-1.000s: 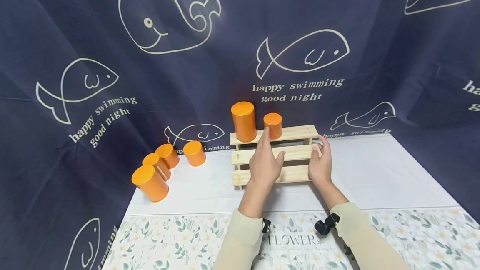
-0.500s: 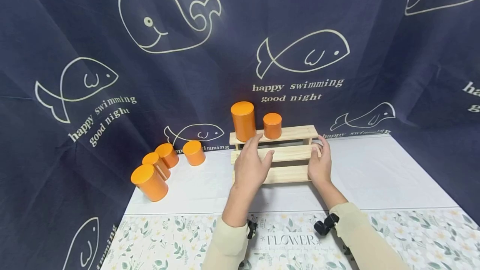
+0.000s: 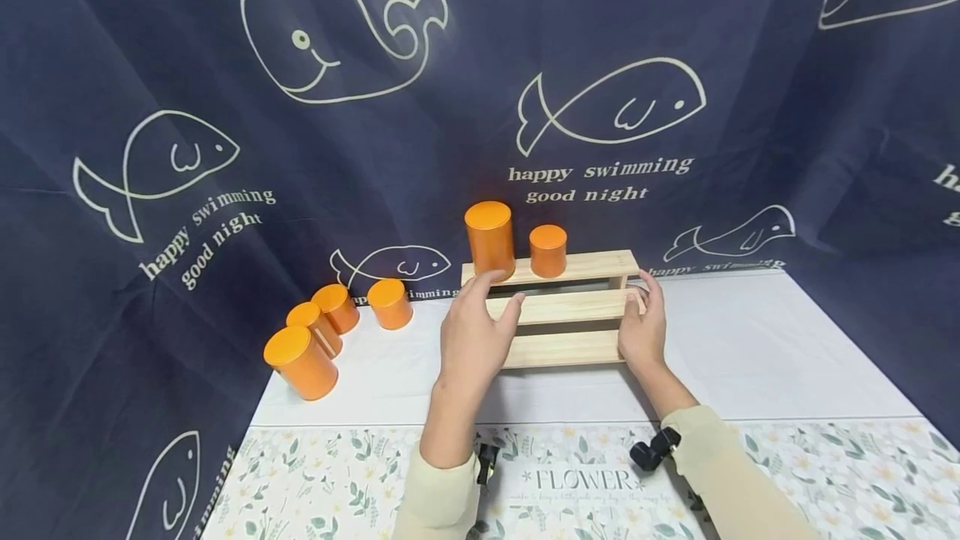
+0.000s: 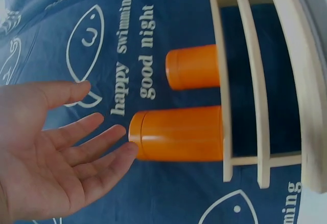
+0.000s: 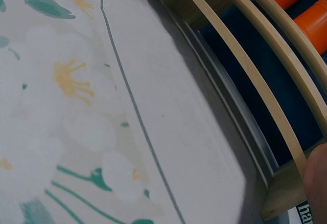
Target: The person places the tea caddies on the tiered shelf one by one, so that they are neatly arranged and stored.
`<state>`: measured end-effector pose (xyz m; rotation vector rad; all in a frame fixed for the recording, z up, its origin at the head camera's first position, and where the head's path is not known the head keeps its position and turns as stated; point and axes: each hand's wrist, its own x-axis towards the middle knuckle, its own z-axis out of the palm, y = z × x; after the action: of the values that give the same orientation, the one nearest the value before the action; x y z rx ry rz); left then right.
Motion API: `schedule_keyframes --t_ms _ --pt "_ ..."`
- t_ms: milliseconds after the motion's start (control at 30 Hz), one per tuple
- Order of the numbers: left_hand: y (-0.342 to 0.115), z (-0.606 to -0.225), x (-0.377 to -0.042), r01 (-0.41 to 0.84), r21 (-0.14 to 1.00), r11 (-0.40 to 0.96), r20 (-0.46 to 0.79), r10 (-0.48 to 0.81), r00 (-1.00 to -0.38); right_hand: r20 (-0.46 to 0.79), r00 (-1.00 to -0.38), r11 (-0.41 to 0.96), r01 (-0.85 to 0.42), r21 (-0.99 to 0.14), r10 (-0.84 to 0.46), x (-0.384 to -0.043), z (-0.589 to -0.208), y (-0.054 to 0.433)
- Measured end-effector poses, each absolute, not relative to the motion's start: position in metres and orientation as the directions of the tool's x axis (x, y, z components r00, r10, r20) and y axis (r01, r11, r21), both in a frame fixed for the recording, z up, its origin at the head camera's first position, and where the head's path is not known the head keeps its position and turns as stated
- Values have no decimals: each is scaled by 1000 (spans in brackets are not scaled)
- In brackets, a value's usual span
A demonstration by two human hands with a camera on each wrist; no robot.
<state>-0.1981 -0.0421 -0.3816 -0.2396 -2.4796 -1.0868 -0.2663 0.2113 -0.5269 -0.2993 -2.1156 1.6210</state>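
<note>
Three-tier wooden rack [image 3: 566, 307] — right end gripped by right hand [image 3: 642, 330]; left hand [image 3: 474, 336] empty, fingers extended, near left end. Best held level, tall canister [image 3: 491, 242] and short canister [image 3: 548, 252] upright.

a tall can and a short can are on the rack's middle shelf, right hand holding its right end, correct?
Wrong shelf: the head view shows the tall can and short can on the top shelf. The right hand holds the right end of the rack.
</note>
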Motion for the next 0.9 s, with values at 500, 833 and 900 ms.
schedule_keyframes --t_ms 500,833,900 --pt "-90 -369 -197 213 781 587 352 -133 -926 220 -876 273 -106 -956 429 -266 -527 212" --pt "-110 -366 -197 166 803 573 319 -178 -931 226 -869 274 -110 -956 440 -267 -526 212" --pt "-115 -367 -197 154 805 573 310 -186 -932 223 -870 269 -110 -957 440 -266 -526 212"
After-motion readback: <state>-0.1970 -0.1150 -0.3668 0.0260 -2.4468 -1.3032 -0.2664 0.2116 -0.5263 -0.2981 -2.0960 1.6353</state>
